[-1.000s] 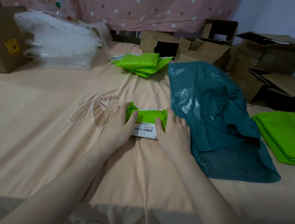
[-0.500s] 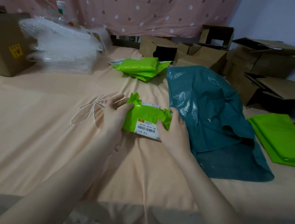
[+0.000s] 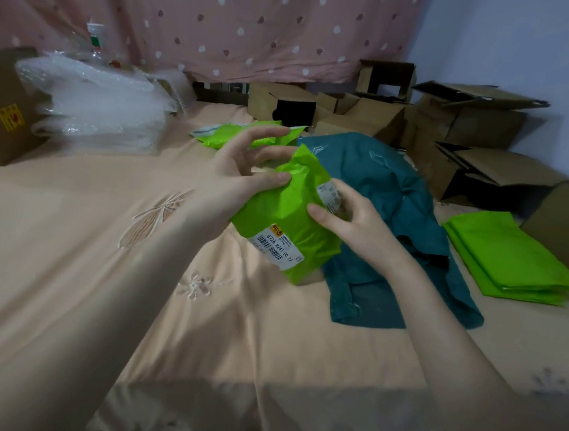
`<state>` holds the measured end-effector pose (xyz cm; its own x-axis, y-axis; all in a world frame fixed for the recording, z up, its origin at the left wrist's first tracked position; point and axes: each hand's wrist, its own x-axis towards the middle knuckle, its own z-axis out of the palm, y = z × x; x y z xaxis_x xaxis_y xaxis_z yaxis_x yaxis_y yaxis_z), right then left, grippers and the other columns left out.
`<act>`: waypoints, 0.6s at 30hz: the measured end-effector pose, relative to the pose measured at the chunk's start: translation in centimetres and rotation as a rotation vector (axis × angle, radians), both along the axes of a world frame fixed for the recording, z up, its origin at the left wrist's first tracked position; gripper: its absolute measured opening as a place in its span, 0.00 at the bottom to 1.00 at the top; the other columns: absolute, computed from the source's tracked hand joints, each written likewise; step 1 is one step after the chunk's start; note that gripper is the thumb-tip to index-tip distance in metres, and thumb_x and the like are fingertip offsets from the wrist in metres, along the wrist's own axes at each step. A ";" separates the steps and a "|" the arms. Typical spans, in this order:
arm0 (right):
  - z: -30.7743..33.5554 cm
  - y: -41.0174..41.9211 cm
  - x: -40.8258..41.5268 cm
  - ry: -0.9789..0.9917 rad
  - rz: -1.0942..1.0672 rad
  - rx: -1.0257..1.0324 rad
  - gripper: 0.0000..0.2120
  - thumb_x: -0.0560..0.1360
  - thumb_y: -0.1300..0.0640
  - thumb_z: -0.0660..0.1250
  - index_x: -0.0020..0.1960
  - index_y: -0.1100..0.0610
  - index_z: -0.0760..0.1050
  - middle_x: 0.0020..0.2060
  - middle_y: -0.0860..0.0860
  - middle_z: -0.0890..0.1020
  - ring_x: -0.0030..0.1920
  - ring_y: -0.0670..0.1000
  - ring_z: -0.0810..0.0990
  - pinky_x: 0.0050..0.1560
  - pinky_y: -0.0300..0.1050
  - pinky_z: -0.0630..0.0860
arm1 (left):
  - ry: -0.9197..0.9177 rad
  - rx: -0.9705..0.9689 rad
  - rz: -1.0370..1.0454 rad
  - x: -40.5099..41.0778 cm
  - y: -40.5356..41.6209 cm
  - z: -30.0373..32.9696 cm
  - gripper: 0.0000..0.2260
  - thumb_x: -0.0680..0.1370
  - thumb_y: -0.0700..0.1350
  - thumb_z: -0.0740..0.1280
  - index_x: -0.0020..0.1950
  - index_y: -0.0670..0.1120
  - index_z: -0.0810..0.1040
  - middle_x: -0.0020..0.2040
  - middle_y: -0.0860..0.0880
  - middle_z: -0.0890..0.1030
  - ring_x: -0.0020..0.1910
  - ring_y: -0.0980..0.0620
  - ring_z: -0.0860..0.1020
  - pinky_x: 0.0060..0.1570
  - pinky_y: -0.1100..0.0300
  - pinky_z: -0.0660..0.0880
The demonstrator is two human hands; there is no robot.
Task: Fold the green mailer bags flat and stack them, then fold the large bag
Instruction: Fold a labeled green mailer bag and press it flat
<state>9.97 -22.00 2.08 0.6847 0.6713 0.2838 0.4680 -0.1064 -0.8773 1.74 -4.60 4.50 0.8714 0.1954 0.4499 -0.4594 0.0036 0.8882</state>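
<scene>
A folded green mailer bag (image 3: 290, 215) with a white barcode label is held above the bed, tilted on end. My left hand (image 3: 241, 180) grips its upper left side with thumb and fingers. My right hand (image 3: 351, 221) holds its right side, fingers curled around the edge. A flat stack of green mailer bags (image 3: 510, 255) lies at the right. Loose green mailer bags (image 3: 225, 134) sit further back, partly hidden by my left hand. The large teal bag (image 3: 391, 197) lies crumpled behind and to the right of my hands.
A peach bedsheet (image 3: 68, 231) covers the surface. Bubble wrap (image 3: 100, 106) is piled at the back left beside a cardboard box (image 3: 0, 108). Several open cardboard boxes (image 3: 456, 127) crowd the back right. A spotted pink curtain (image 3: 208, 12) hangs behind.
Both hands lifted the folded mailer bag off the sheet and turned it upright; earlier it was pressed flat on the bed. The view has also moved closer.
</scene>
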 end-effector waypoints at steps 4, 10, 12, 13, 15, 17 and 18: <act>1.2 -3.1 0.0 0.182 0.130 0.067 0.18 0.69 0.57 0.70 0.59 0.57 0.75 0.51 0.47 0.83 0.52 0.45 0.82 0.50 0.36 0.76 | -0.091 0.076 0.030 0.6 -1.3 1.3 0.17 0.70 0.29 0.69 0.52 0.46 0.76 0.47 0.54 0.84 0.52 0.56 0.80 0.51 0.61 0.76; 1.3 -6.4 0.9 0.196 -0.027 0.221 0.16 0.69 0.64 0.71 0.57 0.60 0.77 0.51 0.51 0.84 0.51 0.49 0.82 0.51 0.41 0.78 | -0.121 -0.022 0.138 2.3 -4.2 1.9 0.10 0.72 0.33 0.69 0.49 0.45 0.78 0.48 0.52 0.83 0.53 0.54 0.79 0.53 0.60 0.76; 1.3 -7.5 1.2 0.198 -0.112 0.282 0.16 0.69 0.65 0.71 0.57 0.61 0.76 0.50 0.52 0.84 0.50 0.50 0.82 0.52 0.42 0.79 | -0.072 -0.174 0.150 3.4 -5.0 1.8 0.07 0.73 0.39 0.68 0.50 0.46 0.79 0.49 0.49 0.83 0.52 0.51 0.80 0.54 0.58 0.75; 1.4 -8.0 1.3 0.202 -0.149 0.307 0.14 0.70 0.66 0.70 0.56 0.61 0.76 0.49 0.52 0.84 0.49 0.49 0.82 0.51 0.42 0.79 | -0.012 -0.250 0.154 3.9 -5.3 1.7 0.08 0.73 0.44 0.68 0.52 0.46 0.79 0.51 0.48 0.82 0.51 0.51 0.80 0.51 0.59 0.76; 1.5 -9.4 1.6 0.222 -0.226 0.352 0.11 0.72 0.68 0.67 0.54 0.61 0.77 0.45 0.50 0.85 0.45 0.48 0.83 0.48 0.40 0.79 | 0.212 -0.309 0.132 4.7 -6.7 1.3 0.17 0.73 0.55 0.66 0.56 0.46 0.77 0.53 0.48 0.79 0.47 0.52 0.78 0.43 0.60 0.77; 1.7 -10.8 2.1 0.243 -0.289 0.381 0.12 0.72 0.69 0.67 0.55 0.63 0.77 0.43 0.49 0.85 0.43 0.47 0.83 0.45 0.39 0.79 | 0.432 -0.277 0.049 5.1 -8.6 0.3 0.21 0.74 0.62 0.62 0.55 0.47 0.76 0.49 0.48 0.78 0.47 0.50 0.78 0.43 0.55 0.79; 1.8 -11.5 2.3 0.249 -0.319 0.387 0.12 0.72 0.69 0.67 0.56 0.64 0.76 0.42 0.49 0.85 0.42 0.47 0.83 0.44 0.38 0.79 | 0.503 -0.249 -0.006 5.2 -9.7 -0.2 0.21 0.75 0.64 0.60 0.53 0.47 0.76 0.45 0.49 0.80 0.46 0.48 0.79 0.42 0.54 0.79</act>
